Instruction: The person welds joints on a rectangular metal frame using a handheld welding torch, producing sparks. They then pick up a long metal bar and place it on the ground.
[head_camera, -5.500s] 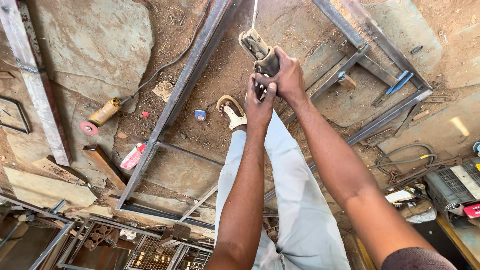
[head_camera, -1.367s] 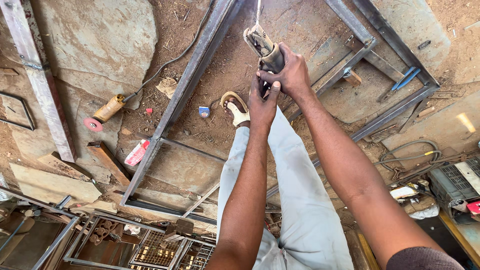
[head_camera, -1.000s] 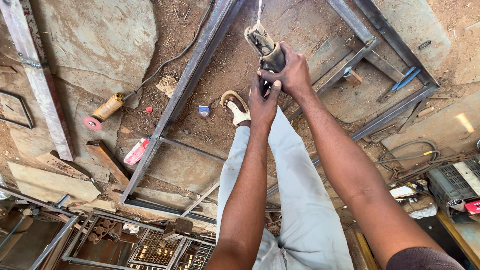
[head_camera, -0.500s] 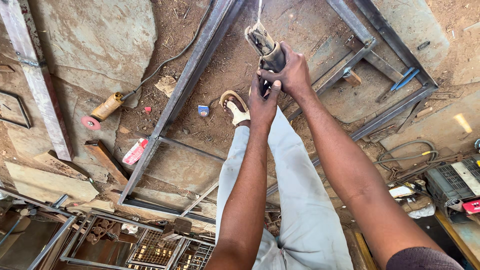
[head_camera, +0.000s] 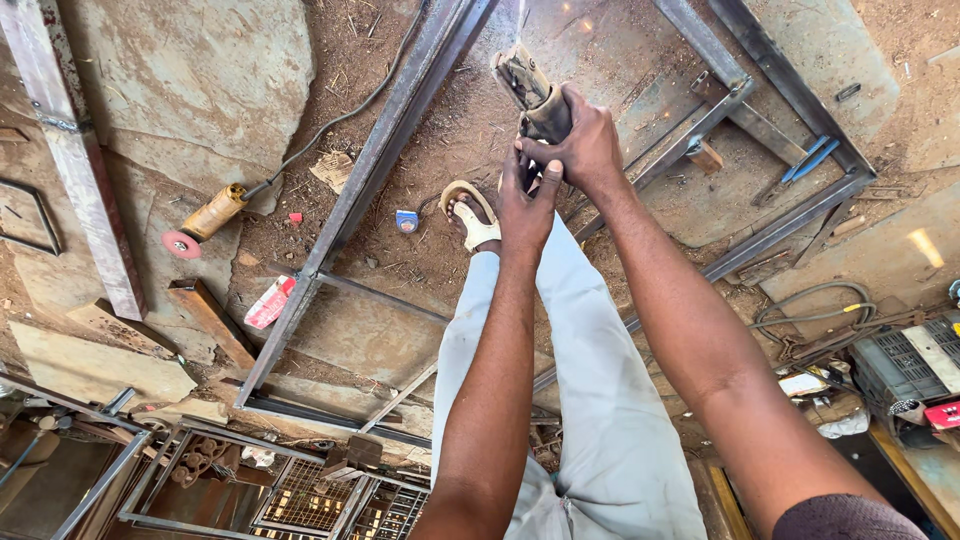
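Observation:
My right hand (head_camera: 585, 140) grips the handle of a worn welding electrode holder (head_camera: 528, 85), held out over the dirt floor, with a thin rod rising from its tip to the top edge. My left hand (head_camera: 525, 200) reaches up from below and touches the holder's lower end beside the right hand. Under both arms are my light grey trousers (head_camera: 590, 400) and a foot in a tan sandal (head_camera: 470, 215). A rectangular steel frame (head_camera: 370, 185) lies on the ground around the foot.
An angle grinder with a red disc (head_camera: 205, 222) lies left of the frame, its cable running up. A small blue tape measure (head_camera: 406, 221), a red-white packet (head_camera: 270, 301), blue-handled pliers (head_camera: 815, 160), a welding machine (head_camera: 915, 365) with cables and a metal grille (head_camera: 310, 495) lie around.
Both hands have stayed on the electrode holder in nearly the same spot; the view has shifted only slightly.

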